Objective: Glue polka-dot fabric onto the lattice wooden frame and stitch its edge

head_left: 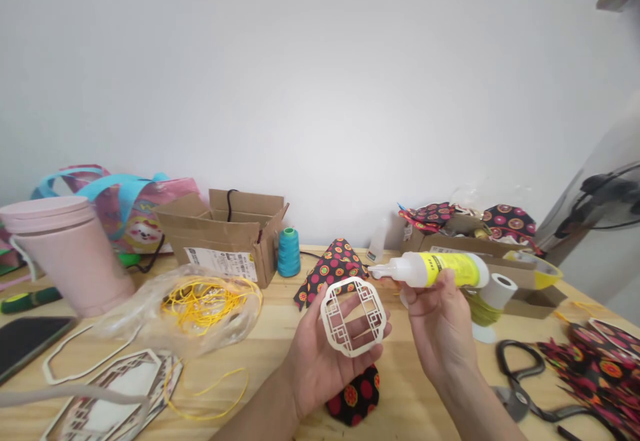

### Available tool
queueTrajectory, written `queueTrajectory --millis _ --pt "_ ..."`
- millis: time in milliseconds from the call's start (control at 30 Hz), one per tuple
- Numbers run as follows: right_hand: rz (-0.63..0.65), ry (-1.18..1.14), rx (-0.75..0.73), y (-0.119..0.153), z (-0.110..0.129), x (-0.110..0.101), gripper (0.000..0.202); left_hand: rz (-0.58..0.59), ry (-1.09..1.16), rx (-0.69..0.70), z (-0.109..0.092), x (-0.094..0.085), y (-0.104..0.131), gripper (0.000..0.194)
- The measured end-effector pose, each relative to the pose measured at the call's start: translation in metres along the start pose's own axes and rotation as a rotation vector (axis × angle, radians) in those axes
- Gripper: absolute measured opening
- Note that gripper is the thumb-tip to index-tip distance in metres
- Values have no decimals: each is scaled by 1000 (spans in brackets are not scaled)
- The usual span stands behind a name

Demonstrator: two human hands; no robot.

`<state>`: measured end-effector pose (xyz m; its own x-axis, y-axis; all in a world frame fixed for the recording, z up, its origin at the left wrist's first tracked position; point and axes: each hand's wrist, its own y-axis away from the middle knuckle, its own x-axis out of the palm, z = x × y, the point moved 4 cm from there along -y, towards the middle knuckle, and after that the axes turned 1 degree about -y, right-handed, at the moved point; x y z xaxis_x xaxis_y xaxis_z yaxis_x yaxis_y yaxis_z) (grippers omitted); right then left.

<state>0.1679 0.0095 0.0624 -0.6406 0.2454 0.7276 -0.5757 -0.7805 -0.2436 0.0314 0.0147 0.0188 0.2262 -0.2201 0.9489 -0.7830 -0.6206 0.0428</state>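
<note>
Pale-grained wooden desk [273, 334] is backed by a plain wall [320, 94]. Left of the lattice frame [339, 333], loose yellow cord [205, 304] is bunched in crinkled plastic [145, 308]. Thin and scalloped, the frame is held in the left hand [313, 361], fingers half curled behind its openwork. Just right of it, a smooth bottle [440, 270] is gripped sideways by the right hand [443, 334], fingers closed around it, nozzle near the rim. Light, steady handling seems called for by such slender bars.
</note>
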Motion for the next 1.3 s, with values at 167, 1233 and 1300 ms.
queueTrajectory --millis 167,1233,1300 --pt "38 -141 206 2 -9 2 15 19 1 18 -1 0 -2 52" --pt "201 608 -139 6 -5 29 25 27 132 29 1 -9 -7 53" --pt "182 610 -143 5 -6 24 24 7 137 24 1 -10 -8 55"
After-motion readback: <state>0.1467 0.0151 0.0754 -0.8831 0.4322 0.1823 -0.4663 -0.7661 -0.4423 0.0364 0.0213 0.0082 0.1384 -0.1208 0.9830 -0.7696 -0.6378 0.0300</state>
